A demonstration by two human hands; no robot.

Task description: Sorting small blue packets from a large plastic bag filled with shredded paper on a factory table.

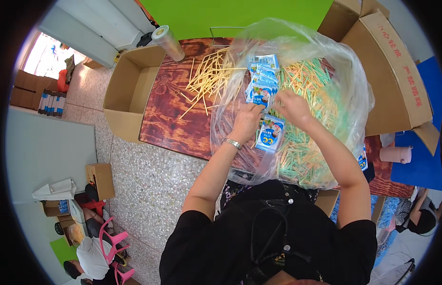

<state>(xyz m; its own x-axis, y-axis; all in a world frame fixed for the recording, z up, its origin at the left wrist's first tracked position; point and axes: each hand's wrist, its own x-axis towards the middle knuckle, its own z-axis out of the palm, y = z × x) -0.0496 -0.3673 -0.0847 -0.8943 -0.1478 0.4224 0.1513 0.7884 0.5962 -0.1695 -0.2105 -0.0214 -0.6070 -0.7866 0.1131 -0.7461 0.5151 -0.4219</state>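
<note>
Blue-and-white printed packets [262, 96] lie in an overlapping row on a large clear plastic bag, one packet [270, 133] nearest me. With its fingertips pinched on a packet's lower edge, my left hand [248, 122] wears a metal-band watch at the wrist. Just right of that packet, my right hand [294, 109] is closed, its fingers curled together; what they hold, if anything, is hidden. Beneath and beside it, many thin green and orange sticks [301, 154] fill the clear bag [356, 90].
Loose yellow sticks [209, 78] lie on the red-brown wooden table [166, 111]. An open cardboard box [128, 97] stands at the left, another [394, 71] at the right. A roll of clear film [168, 43] and a pink cup [395, 154] are nearby. A person sits on a pink chair [111, 242] lower left.
</note>
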